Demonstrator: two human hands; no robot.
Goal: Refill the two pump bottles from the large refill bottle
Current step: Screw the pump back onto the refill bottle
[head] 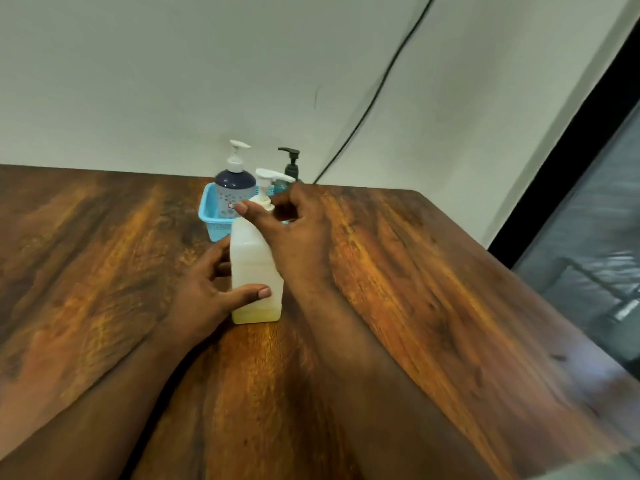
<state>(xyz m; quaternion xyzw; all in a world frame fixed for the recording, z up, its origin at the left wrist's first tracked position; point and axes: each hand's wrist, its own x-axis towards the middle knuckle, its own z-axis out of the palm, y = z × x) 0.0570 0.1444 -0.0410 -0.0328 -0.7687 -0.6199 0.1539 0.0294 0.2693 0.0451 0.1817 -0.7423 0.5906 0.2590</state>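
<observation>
Looks like the opening step: left hand (pixel 204 292) wraps its grip around the translucent white squarish pump bottle (pixel 256 271) standing mid wooden counter (pixel 398 271), right hand (pixel 294 220) pinching the white pump collar (pixel 265 202). Next move's probably unscrewing it, keeping the bottle upright.
</observation>
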